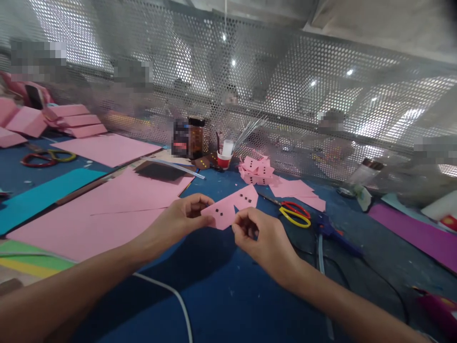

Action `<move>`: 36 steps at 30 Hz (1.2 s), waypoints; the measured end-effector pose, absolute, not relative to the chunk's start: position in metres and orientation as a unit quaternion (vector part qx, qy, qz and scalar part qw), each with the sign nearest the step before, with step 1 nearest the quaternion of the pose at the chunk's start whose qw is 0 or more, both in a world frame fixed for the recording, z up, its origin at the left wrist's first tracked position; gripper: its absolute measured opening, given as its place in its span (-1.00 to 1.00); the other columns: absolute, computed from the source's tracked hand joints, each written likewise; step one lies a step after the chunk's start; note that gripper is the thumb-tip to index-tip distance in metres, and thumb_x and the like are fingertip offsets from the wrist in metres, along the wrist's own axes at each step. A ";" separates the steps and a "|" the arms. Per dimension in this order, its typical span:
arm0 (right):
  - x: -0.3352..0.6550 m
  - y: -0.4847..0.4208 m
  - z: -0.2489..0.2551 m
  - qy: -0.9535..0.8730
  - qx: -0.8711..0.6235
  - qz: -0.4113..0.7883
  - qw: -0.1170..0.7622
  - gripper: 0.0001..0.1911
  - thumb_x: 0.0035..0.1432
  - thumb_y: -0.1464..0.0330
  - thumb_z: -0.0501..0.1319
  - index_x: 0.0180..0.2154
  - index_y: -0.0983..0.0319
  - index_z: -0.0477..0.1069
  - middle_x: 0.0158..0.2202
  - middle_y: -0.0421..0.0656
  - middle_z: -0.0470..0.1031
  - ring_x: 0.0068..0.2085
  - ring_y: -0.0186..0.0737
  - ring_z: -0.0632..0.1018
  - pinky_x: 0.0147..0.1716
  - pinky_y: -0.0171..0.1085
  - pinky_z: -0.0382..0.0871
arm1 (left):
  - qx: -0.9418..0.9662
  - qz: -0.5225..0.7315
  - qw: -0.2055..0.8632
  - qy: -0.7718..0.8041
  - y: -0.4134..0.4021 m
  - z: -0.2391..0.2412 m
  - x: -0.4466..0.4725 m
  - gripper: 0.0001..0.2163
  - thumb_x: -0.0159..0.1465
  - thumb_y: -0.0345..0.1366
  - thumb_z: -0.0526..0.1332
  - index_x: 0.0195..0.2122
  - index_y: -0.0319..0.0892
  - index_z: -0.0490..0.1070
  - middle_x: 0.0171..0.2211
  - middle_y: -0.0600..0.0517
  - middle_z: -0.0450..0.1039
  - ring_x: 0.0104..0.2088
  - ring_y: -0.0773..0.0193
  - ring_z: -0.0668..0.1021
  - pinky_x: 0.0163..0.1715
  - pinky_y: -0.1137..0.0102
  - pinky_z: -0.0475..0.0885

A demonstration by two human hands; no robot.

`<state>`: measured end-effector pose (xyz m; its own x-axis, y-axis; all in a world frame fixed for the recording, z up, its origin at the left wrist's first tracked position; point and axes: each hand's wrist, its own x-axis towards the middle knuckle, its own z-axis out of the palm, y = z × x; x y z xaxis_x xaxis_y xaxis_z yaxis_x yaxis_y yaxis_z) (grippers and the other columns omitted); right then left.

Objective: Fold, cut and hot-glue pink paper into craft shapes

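- The pink paper piece is up off the counter, spanning the gap between the left fingers and the right fingers.
- The left fingers are clamped on its near-left end, thumb on the face towards the wearer, the others curled around behind.
- The right fingers are pinched together at its lower edge, right beside a V-shaped notch; how much paper sits between the tips is hidden.
- Black square marks on its face: two just right of the left thumb, four above the right fingertips. The far-right end rises past the right fingers, tilted upward.
- Beyond the right fingers, a little pile of pink folded shapes, black-marked too; flat pink scraps lie beside it.
- Just right of the right fingers: red-and-yellow-handled scissors, then a blue glue gun farther out.
- Left of the left fingers, large pink sheets, one partly under a dark flat piece.
- Well beyond both sets of fingers, a red-and-white cup before a perforated metal panel.
- Nearer the wearer than the left fingers, a white cord curves across the counter.
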<state>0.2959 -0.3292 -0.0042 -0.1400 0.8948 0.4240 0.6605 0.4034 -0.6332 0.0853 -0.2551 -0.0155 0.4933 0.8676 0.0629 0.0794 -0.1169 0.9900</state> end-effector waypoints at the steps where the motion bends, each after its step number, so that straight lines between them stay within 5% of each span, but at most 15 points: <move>1: 0.296 -0.329 -0.004 -0.742 -0.527 0.145 0.389 -0.91 0.18 0.45 0.18 -0.32 0.19 0.45 -0.43 -0.25 0.48 -0.44 -0.35 0.44 -0.42 -0.37 0.30 | 0.660 0.351 0.560 0.357 -0.255 -0.016 0.085 -0.72 0.15 -0.24 0.41 -0.12 -0.15 0.49 -0.21 0.02 0.60 -0.18 0.17 0.61 -0.12 0.27 0.48; 36: 0.295 -0.327 -0.013 -0.805 -0.521 -0.027 0.282 -0.88 0.16 0.52 0.18 -0.35 0.21 0.45 -0.44 -0.23 0.55 -0.45 -0.31 0.50 -0.40 -0.32 0.19 | 0.666 0.322 0.590 0.323 -0.261 -0.017 0.088 -0.83 0.19 -0.40 0.31 -0.18 -0.13 0.51 -0.25 0.07 0.65 -0.21 0.22 0.67 -0.13 0.34 0.55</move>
